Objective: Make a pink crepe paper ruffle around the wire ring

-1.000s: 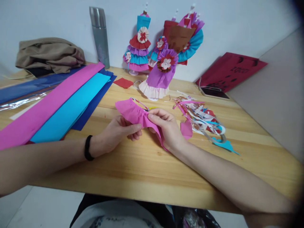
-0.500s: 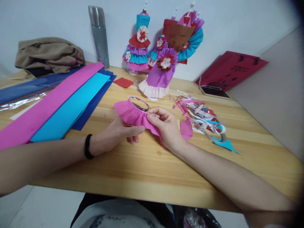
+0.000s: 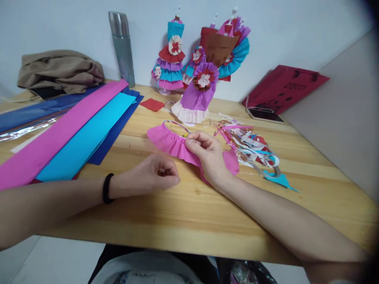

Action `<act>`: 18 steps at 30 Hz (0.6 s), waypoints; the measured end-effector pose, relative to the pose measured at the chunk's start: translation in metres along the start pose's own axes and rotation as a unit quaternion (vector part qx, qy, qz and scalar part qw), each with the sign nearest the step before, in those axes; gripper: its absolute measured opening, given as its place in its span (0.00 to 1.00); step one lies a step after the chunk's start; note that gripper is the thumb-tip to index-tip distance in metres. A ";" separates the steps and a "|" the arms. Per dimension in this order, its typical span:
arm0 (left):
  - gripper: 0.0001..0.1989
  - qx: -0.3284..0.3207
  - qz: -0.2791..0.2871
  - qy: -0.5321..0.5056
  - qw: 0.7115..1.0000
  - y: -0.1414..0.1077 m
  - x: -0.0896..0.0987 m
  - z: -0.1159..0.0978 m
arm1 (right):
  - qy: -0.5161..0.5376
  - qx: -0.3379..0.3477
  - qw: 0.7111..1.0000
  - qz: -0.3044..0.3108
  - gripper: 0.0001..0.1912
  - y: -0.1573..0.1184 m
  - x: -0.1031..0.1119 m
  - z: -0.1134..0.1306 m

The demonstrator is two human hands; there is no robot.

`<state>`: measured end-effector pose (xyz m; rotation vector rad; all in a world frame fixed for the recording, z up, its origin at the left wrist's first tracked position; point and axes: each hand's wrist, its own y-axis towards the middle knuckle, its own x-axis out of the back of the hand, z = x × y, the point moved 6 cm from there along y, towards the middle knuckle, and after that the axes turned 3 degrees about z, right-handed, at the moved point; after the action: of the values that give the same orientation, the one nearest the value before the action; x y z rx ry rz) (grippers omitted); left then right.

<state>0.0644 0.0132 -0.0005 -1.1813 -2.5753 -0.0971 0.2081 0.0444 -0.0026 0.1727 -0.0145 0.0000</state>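
A gathered strip of pink crepe paper point(image 3: 173, 146), with a ruffled lower edge, is pinched along its top by my right hand point(image 3: 207, 156). Its thumb presses on the gathers, and the far end of the strip trails behind the wrist. Behind the gathers shows a ring-shaped tape roll point(image 3: 177, 124), partly hidden by the paper. My left hand point(image 3: 158, 172), with a black band on its wrist, is apart from the strip, nearer the table's front edge. Its fingers are curled toward the thumb, and I see nothing in them.
Folded pink crepe paper point(image 3: 74, 118) and blue sheets point(image 3: 89, 136) lie left. At the back stand a flask point(image 3: 122, 51) and paper-dressed forms point(image 3: 171, 59). A scrap pile point(image 3: 251, 144), phone point(image 3: 264, 114) and red bag point(image 3: 284, 88) are right. A red paper piece point(image 3: 152, 104) lies mid-table.
My left hand has let go of the pink strip, moved down toward me and curled its fingers. The strip's left end now hangs free. My right hand still pinches the gathers.
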 end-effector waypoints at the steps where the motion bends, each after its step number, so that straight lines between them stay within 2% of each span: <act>1: 0.12 -0.048 0.011 0.046 0.998 -0.004 -0.002 -0.008 | -0.002 0.002 1.000 0.000 0.11 0.001 0.000 0.000; 3: 0.12 -0.176 0.001 0.140 0.974 -0.015 -0.002 -0.030 | -0.001 0.003 1.000 0.005 0.10 0.001 -0.001 0.000; 5: 0.07 -0.280 -0.067 0.232 0.929 -0.027 0.005 -0.049 | -0.002 0.002 1.000 0.019 0.10 0.000 -0.003 0.000; 6: 0.05 -0.302 -0.114 0.274 0.906 -0.031 0.011 -0.054 | -0.007 0.002 0.999 0.031 0.10 0.000 -0.005 0.001; 8: 0.07 -0.295 -0.194 0.341 0.871 -0.031 0.024 -0.058 | -0.030 0.012 0.998 0.059 0.09 -0.002 -0.009 0.003; 10: 0.09 -0.284 -0.224 0.381 0.851 -0.025 0.033 -0.055 | -0.055 0.032 0.994 0.085 0.08 -0.004 -0.014 0.006; 14: 0.12 -0.272 -0.184 0.406 0.853 -0.010 0.037 -0.038 | -0.074 0.056 0.988 0.121 0.06 -0.007 -0.019 0.011; 18: 0.15 -0.263 -0.162 0.414 0.857 -0.006 0.036 -0.028 | -0.083 0.068 0.985 0.139 0.06 -0.008 -0.021 0.010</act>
<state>0.0445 0.0301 0.0374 -0.5936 -1.9423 -1.1693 0.1869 0.0346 0.0054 0.3052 -0.2055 0.2656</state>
